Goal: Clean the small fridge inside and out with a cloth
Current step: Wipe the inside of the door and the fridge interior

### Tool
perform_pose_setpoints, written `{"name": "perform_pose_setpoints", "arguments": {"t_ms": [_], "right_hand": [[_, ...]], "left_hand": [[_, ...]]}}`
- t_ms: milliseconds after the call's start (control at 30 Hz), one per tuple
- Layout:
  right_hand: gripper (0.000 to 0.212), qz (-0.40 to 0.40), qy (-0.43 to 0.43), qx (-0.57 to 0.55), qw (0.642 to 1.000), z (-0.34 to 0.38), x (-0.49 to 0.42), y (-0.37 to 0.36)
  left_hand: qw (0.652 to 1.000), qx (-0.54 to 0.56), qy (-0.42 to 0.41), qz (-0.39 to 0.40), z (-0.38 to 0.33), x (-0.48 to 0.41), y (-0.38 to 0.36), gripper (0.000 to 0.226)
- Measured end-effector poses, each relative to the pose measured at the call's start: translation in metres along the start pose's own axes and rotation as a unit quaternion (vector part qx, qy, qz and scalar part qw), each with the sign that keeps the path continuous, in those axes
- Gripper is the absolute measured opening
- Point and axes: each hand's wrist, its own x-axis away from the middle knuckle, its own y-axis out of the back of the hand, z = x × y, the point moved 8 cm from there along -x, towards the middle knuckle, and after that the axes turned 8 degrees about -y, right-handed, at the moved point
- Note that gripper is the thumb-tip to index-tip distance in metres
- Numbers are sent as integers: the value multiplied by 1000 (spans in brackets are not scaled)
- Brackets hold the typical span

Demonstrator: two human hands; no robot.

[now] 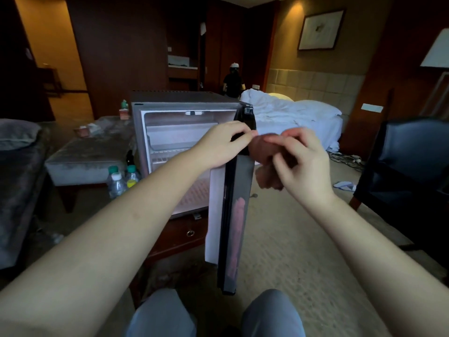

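The small grey fridge point(170, 100) stands on a low wooden cabinet with its white inside showing. Its door point(239, 215) is swung open toward me, seen edge-on. A brownish-pink cloth point(261, 154) hangs in front of the door's outer face, bunched up. My left hand point(224, 145) pinches the cloth's top edge with thumb and forefinger, just above the door edge. My right hand point(301, 164) grips the cloth from the right, fingers curled around it. Most of the cloth is hidden behind my right hand.
Several plastic bottles point(121, 180) stand on the floor left of the fridge, beside a grey ottoman point(90, 154). A bed with white linen point(291, 115) lies behind, a dark armchair point(410, 161) at right. Another person point(233, 81) stands far back. My knees point(213, 314) are below.
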Motion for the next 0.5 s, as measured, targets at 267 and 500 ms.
{"name": "perform_pose_setpoints", "arguments": {"t_ms": [267,500], "right_hand": [[32,214,107,54,970,6,111,-92],[31,90,70,40,993,18,48,-52]], "left_hand": [[998,26,49,18,12,3,0,36],[999,-26,-13,18,3,0,-5,44]]}}
